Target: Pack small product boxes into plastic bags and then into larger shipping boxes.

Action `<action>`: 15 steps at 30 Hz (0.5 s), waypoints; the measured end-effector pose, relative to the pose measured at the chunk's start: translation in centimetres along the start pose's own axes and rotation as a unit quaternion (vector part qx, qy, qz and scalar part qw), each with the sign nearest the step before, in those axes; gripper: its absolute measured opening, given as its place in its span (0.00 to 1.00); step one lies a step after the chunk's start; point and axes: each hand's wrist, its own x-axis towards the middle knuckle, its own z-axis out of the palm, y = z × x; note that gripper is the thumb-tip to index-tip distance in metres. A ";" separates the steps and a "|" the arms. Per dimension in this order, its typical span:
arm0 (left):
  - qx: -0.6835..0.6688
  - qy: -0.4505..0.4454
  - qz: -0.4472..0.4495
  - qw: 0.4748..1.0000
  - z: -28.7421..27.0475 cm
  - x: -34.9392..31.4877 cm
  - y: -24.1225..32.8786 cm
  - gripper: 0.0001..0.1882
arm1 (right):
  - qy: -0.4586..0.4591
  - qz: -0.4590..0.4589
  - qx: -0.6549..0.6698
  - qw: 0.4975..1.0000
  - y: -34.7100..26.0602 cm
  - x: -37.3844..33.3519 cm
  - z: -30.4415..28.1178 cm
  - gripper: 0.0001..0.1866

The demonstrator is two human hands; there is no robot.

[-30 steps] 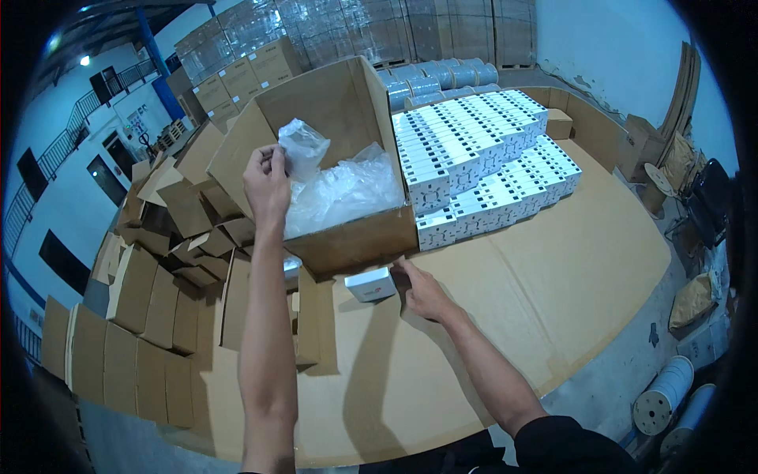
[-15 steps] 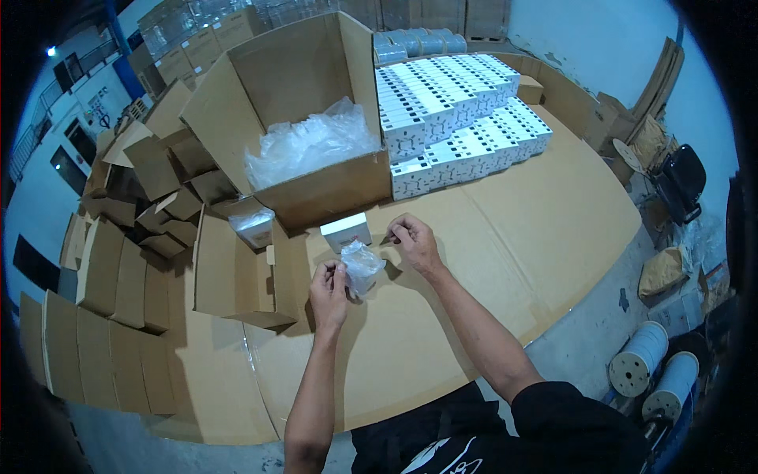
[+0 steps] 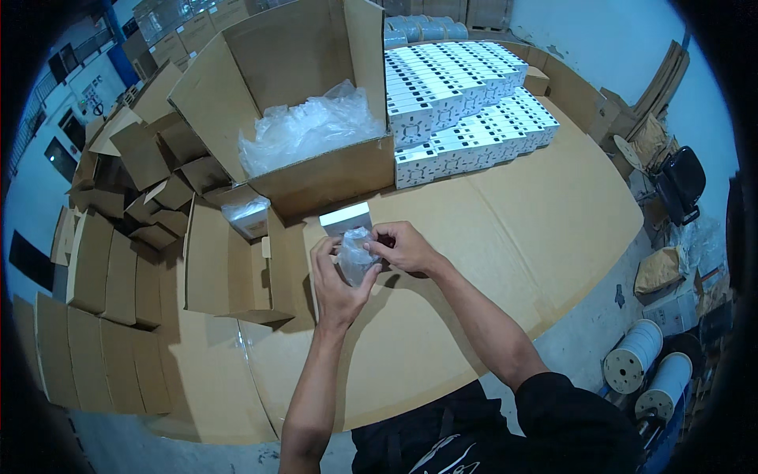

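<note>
Both hands are on a crumpled clear plastic bag (image 3: 354,257) above the cardboard-covered table. My left hand (image 3: 335,288) curls round its left and lower side, with the thumb against the front. At the bag's upper right edge, my right hand (image 3: 399,247) pinches the plastic between thumb and fingers. Just beyond the bag stands a small white box (image 3: 345,219), its lower part hidden by bag and fingers. I cannot tell whether the two touch. To the left, an open carton (image 3: 237,280) holds a plastic-wrapped white box (image 3: 251,219) at its far end.
Behind my hands, a large open carton (image 3: 332,186) is heaped with clear plastic bags (image 3: 312,130). White printed boxes (image 3: 474,118) are stacked in rows at the far right. Several empty cartons (image 3: 103,351) crowd the left side. Cable reels (image 3: 632,355) lie on the floor at right.
My right hand has come left and down onto the bag and grips its edge. My left hand has moved from pinching the bag's side to cupping it. The view has shifted slightly.
</note>
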 end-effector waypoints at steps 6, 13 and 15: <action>0.049 -0.029 -0.029 0.998 -0.6 -0.2 -2.3 0.13 | -0.026 -0.065 -0.054 0.996 -0.1 0.3 0.6 0.11; -0.170 0.086 -0.225 0.956 -0.5 0.2 -3.9 0.09 | -0.026 -0.022 -0.008 0.999 0.1 0.3 -0.4 0.10; -0.165 0.095 -0.226 0.955 -0.4 0.2 -3.5 0.10 | -0.042 -0.017 -0.045 0.998 0.1 0.2 -0.8 0.09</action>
